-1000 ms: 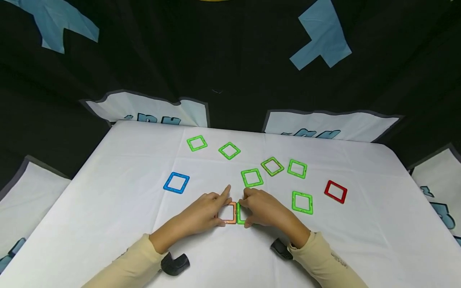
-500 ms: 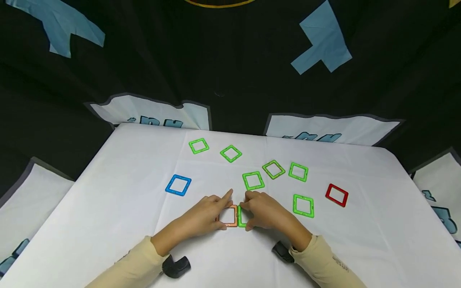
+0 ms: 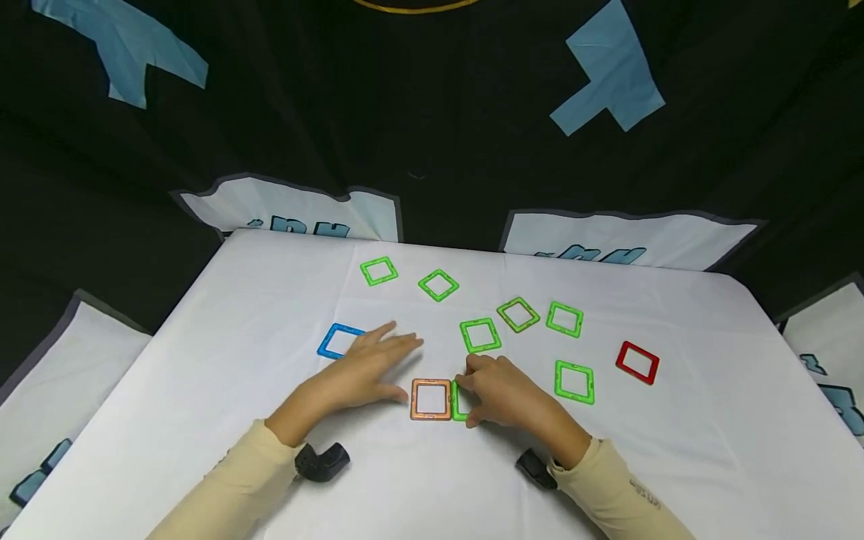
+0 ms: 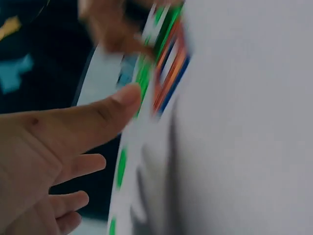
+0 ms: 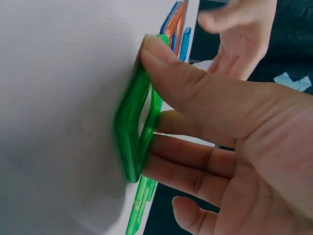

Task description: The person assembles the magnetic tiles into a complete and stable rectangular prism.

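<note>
Magnetic tiles shaped as hollow squares lie on the white table. In the head view an orange square tile point(image 3: 414, 399) lies flat at the front middle; the wrist views show blue along its lower side. Against its right edge stands a green square tile point(image 5: 128, 122), which my right hand point(image 3: 509, 391) grips between thumb and fingers. That hand hides most of the tile in the head view. My left hand point(image 3: 361, 373) is spread with nothing in it, left of the orange tile. Its fingers partly cover a blue square tile point(image 3: 327, 339) behind.
Several green square tiles lie scattered behind, the nearest green tile point(image 3: 483, 349) just beyond my right hand. A red square tile point(image 3: 634, 374) lies at the right. A black curtain point(image 3: 439, 112) hangs past the far edge. Dark wrist mounts point(image 3: 322, 463) hang below both sleeves.
My left hand has let go of the orange tile and moved left and back towards the blue tile, uncovering the orange one. My right hand keeps its grip on the green tile.
</note>
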Motion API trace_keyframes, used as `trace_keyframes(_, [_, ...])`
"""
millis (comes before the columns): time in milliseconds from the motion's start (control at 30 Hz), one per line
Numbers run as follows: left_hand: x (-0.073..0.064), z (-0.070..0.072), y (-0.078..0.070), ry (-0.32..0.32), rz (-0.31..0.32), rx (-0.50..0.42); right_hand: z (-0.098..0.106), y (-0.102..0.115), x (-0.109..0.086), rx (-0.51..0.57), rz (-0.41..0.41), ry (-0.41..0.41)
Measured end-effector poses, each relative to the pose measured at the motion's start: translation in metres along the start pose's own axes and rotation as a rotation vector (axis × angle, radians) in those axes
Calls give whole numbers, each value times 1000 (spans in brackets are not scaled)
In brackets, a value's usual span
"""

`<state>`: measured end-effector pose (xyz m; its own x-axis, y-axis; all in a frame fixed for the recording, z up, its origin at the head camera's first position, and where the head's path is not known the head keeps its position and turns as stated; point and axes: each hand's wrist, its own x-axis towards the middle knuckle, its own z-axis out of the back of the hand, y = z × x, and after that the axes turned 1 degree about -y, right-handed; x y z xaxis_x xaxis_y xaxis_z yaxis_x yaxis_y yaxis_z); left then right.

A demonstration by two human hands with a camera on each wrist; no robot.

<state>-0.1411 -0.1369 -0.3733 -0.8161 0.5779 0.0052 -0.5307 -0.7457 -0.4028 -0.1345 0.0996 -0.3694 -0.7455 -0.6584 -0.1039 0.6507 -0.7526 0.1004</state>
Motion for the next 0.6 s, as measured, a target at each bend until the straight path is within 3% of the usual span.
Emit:
trace_keyframes(200, [-5, 23, 38, 4, 173, 0, -1, -2, 0, 25, -4, 15])
trace_keyframes(400, [-10, 31, 54, 71, 287, 7, 0, -2, -1, 16, -2, 18])
trace_keyframes(500, [-10, 32, 57, 110, 297, 8, 1, -2, -1, 26, 2, 16])
trace_keyframes(600, [-10, 31, 58, 113, 243, 24, 1, -2, -1, 23, -1, 20])
